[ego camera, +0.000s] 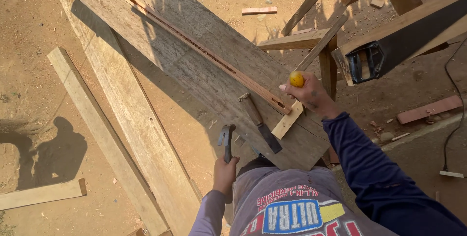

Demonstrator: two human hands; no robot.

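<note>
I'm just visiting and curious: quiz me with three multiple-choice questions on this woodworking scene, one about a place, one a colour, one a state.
1. Where does the chisel lie?
A. on the wide plank
B. on the sand
C. on the hand saw

2. What colour is the tool handle in the right hand?
A. blue
B. yellow
C. white

3. What is the left hand doing?
A. hanging open
B. resting flat on wood
C. gripping a claw hammer

Answers: 1 A, it rests on the plank beside the grooved strip; 2 B, a yellow knob shows above the fist; 3 C, the hand is closed round the hammer's shaft.
</note>
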